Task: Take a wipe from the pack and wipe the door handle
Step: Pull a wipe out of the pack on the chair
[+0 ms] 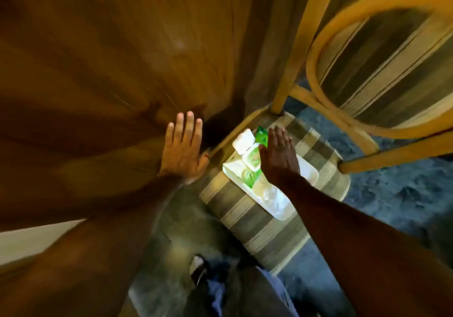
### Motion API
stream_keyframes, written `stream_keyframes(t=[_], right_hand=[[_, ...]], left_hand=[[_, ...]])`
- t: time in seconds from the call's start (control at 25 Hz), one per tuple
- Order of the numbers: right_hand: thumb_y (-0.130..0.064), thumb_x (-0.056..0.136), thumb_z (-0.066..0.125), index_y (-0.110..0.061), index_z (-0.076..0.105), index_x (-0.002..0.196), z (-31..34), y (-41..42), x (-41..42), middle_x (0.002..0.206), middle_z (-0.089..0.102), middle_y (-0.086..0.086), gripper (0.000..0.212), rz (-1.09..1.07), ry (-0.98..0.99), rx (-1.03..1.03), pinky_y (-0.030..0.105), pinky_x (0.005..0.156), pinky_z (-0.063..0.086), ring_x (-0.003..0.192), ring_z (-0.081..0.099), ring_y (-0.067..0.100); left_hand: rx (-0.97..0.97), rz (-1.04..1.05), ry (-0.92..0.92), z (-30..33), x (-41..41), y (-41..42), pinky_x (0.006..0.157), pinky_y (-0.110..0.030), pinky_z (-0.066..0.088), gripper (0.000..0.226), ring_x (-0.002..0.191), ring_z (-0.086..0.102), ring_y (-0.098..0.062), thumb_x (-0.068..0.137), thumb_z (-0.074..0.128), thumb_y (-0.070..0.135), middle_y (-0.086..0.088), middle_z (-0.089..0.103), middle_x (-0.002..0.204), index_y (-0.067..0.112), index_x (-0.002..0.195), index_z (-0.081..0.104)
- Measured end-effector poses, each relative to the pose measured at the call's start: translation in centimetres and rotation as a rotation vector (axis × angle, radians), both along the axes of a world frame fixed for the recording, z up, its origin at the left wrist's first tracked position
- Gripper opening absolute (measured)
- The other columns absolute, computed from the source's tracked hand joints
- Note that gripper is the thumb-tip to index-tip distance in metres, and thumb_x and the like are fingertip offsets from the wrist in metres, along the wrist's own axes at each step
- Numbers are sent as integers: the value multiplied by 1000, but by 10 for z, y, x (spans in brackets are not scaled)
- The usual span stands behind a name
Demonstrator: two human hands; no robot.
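Observation:
A white and green pack of wipes (247, 162) lies on the striped seat of a wooden chair (274, 228), its white lid flipped up at the far end. My right hand (279, 155) hovers flat over the pack's right side with fingers straight and holds nothing. To the left, my left hand (182, 146) lies flat with spread fingers against the brown wooden door (122, 59). No door handle shows in this blurred view.
The chair's curved wooden back (367, 54) rises at the right, close to the door. Blue carpet (392, 194) covers the floor around it. My legs and a shoe (198, 267) are at the bottom, beside the seat.

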State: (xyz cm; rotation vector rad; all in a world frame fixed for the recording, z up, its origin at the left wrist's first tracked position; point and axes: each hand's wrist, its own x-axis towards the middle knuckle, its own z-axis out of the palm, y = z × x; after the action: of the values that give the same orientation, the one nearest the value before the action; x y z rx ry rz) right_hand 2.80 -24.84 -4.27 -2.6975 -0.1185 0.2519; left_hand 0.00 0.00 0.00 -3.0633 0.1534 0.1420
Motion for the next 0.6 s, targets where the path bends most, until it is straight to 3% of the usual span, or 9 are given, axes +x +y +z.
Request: stream_keyframes(t=[0.08, 0.16, 0.32, 0.6], right_hand=[[-27, 93, 39, -5, 44, 140, -37, -21, -8, 148, 42, 26, 52, 5, 79, -60, 49, 110, 34, 133, 41, 45], [-20, 92, 46, -12, 59, 125, -66, -33, -25, 136, 51, 24, 37, 0, 161, -111, 49, 93, 46, 117, 51, 44], [-16, 85, 53, -12, 69, 90, -85, -13, -12, 110, 56, 22, 17, 50, 108, -137, 42, 65, 51, 89, 57, 41], [-20, 86, 56, -9, 71, 87, -108, 4, 22, 117, 53, 16, 18, 9, 143, -211, 39, 71, 53, 99, 53, 33]], left_hand=[[-35, 20, 94, -46, 3, -21, 121, -58, 12, 89, 151, 7, -42, 84, 42, 50, -24, 12, 163, 3, 154, 13], [-44, 14, 173, -83, -7, -40, 121, -57, 11, 85, 152, 7, -39, 86, 39, 50, -22, 13, 164, 4, 154, 15], [-50, -24, 191, -122, -13, -51, 121, -56, 14, 83, 152, 12, -37, 87, 47, 47, -18, 17, 164, 6, 154, 19], [-108, -16, 231, -135, -10, -59, 120, -57, 13, 86, 152, 13, -36, 87, 45, 50, -19, 18, 163, 3, 154, 20]])
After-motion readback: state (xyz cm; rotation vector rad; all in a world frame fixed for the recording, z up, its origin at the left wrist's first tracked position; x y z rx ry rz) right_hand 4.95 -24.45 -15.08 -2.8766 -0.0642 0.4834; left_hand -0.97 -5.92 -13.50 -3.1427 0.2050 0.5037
